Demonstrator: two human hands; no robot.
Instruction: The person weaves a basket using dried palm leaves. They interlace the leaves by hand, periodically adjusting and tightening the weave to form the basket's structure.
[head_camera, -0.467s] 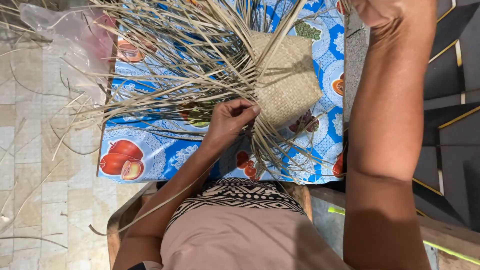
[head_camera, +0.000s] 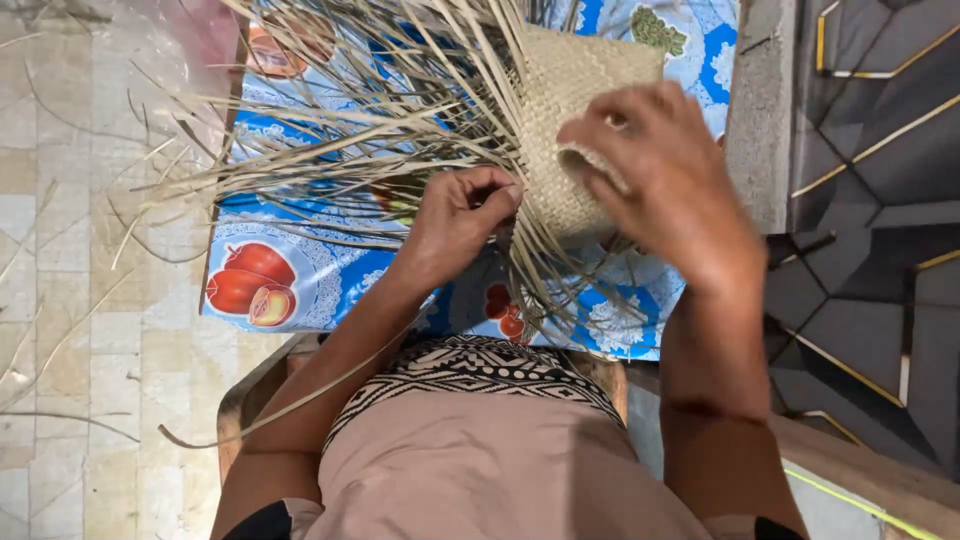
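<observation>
A half-woven mat of pale dried leaf strips (head_camera: 575, 95) lies on a blue cloth with fruit prints (head_camera: 300, 290). Many loose strip ends (head_camera: 330, 130) fan out from its left and near edges. My left hand (head_camera: 455, 220) pinches a strip at the mat's near left edge, fingers closed on it. My right hand (head_camera: 665, 185) rests over the woven patch, its fingers curled around a strip at the mat's edge; it is slightly blurred.
Pale tiled floor (head_camera: 80, 330) at the left carries several stray strips. A grey concrete edge (head_camera: 760, 120) and dark patterned tiles (head_camera: 880, 220) lie to the right. My lap in a pinkish garment (head_camera: 480, 450) fills the bottom.
My right arm, raised out of the top of the view before, has come down onto the woven patch. The left hand stays at the mat's edge.
</observation>
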